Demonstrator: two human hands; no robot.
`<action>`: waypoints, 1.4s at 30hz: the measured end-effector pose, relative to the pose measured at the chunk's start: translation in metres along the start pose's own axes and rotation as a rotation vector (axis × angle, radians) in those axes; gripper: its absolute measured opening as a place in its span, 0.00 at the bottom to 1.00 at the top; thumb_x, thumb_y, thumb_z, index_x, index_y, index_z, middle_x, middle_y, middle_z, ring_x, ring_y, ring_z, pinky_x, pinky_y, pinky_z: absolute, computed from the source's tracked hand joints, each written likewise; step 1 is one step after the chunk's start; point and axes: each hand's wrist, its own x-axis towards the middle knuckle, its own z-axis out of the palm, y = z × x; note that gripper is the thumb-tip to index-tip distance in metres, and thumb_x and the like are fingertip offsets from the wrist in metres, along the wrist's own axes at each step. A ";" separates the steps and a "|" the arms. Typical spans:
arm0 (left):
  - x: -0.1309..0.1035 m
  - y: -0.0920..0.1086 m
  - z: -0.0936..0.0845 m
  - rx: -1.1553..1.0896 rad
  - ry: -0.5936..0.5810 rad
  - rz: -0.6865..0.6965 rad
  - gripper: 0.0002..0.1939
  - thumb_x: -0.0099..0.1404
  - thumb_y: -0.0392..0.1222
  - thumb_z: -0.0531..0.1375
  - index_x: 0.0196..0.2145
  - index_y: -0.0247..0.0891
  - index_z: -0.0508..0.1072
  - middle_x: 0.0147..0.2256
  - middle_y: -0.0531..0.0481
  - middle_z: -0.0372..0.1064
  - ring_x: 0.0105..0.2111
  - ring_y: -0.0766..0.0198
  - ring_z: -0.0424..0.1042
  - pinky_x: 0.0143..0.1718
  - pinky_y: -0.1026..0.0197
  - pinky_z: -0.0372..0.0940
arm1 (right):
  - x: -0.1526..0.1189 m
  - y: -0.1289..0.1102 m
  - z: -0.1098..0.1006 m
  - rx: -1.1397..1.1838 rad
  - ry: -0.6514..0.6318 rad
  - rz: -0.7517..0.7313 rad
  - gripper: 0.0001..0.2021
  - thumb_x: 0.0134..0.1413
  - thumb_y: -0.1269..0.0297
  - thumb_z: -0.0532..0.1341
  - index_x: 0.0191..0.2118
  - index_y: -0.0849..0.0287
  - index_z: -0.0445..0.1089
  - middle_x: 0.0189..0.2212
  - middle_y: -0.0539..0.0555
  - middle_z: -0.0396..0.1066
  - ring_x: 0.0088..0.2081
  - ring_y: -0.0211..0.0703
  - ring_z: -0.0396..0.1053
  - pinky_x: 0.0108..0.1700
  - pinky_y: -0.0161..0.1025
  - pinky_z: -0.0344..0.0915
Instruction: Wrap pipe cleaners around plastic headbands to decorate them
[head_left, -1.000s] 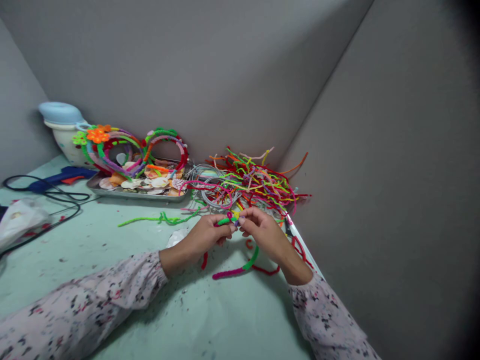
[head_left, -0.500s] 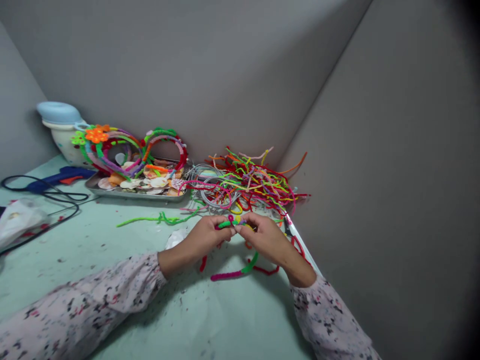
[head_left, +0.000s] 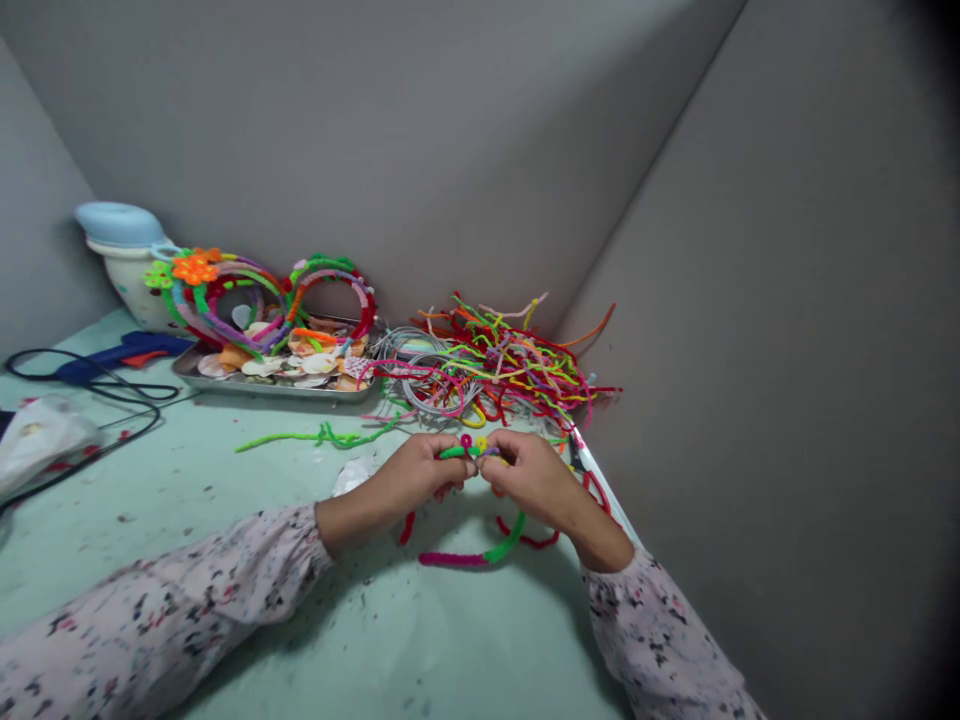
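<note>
A headband point(head_left: 454, 560) wrapped in magenta, green and purple pipe cleaner is held between my two hands over the table. My left hand point(head_left: 414, 472) pinches its green stretch, thumb below and fingers behind. Close by, my right hand point(head_left: 534, 480) is closed on the purple and yellow part, thumb and forefinger together. A small magenta curl point(head_left: 466, 442) and a yellow curl point(head_left: 481, 444) stand up from the band between the fingertips. The band's magenta and green end hangs in a curve beneath my hands; other parts are hidden by my fingers.
Behind my hands lies a heap of pipe cleaners point(head_left: 517, 360) with grey wire coils point(head_left: 431, 385). To the left, finished headbands point(head_left: 247, 335) lean on a metal tray point(head_left: 281, 392) of fabric pieces. A glue gun point(head_left: 105, 360), black cord point(head_left: 142, 400) and lidded container point(head_left: 131, 270) stand farther left.
My fingertips have parted slightly, and the yellow curl shows more clearly. The band has turned a little, so its green hanging end sits slightly farther right.
</note>
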 end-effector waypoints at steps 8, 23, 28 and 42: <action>0.002 -0.005 -0.003 -0.132 -0.055 -0.117 0.07 0.51 0.39 0.59 0.21 0.35 0.66 0.17 0.57 0.58 0.17 0.72 0.53 0.19 0.67 0.46 | -0.005 0.001 -0.001 0.019 -0.069 -0.050 0.05 0.47 0.65 0.57 0.25 0.58 0.67 0.19 0.45 0.61 0.23 0.34 0.55 0.24 0.32 0.48; -0.015 0.004 0.006 0.753 0.498 0.684 0.16 0.58 0.38 0.61 0.45 0.38 0.67 0.43 0.43 0.66 0.43 0.56 0.64 0.44 0.54 0.60 | 0.005 0.007 -0.004 0.338 -0.083 0.119 0.06 0.46 0.66 0.56 0.21 0.58 0.64 0.16 0.46 0.61 0.20 0.35 0.59 0.24 0.33 0.57; -0.016 0.000 0.004 1.064 0.472 0.811 0.05 0.64 0.39 0.57 0.38 0.40 0.72 0.35 0.47 0.70 0.39 0.56 0.65 0.42 0.53 0.55 | 0.005 0.013 0.001 0.423 -0.060 0.102 0.08 0.48 0.64 0.57 0.21 0.57 0.64 0.18 0.48 0.62 0.21 0.37 0.61 0.25 0.34 0.60; -0.012 -0.001 0.000 1.044 0.419 0.763 0.08 0.66 0.38 0.53 0.37 0.37 0.72 0.34 0.45 0.70 0.36 0.58 0.65 0.39 0.56 0.59 | 0.001 -0.002 0.006 0.439 -0.024 0.095 0.08 0.48 0.64 0.57 0.21 0.59 0.64 0.17 0.46 0.62 0.21 0.34 0.60 0.25 0.33 0.57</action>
